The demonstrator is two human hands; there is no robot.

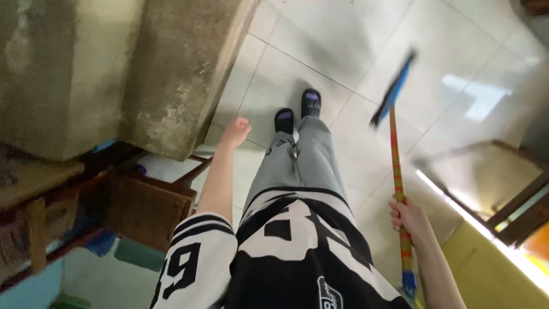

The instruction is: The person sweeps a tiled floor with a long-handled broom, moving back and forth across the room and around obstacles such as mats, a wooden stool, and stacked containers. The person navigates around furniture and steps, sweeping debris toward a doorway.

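— While the right hand (407, 216) is closing its grip around the broom (397, 166), where is the rest of it sitting?

— The stick is running from low at the right edge, past the hip, up and forward over the floor (343, 40). The hand is wrapping it near the lower end, fingers curled tight round the stick.

— How is the broom looking?

— The stick is showing orange with green and red banding, and a blue piece is capping its bottom end. The head (393, 90) is blue with dark bristles, blurring, and hanging above the pale tiles to the right of the feet.

— Any packages or signs?

— No packages or signs that I can make out. A yellow surface (486, 269) is lying at the lower right.

— And the left hand (235, 130)?

— It is hanging loosely curled, holding nothing, just beside a rough concrete block (171, 74). Under that block a brown wooden frame (148, 200) is standing.

— The feet?

— Dark slippers (297, 111) with purple tops are standing on the tiles, grey trousers above them.
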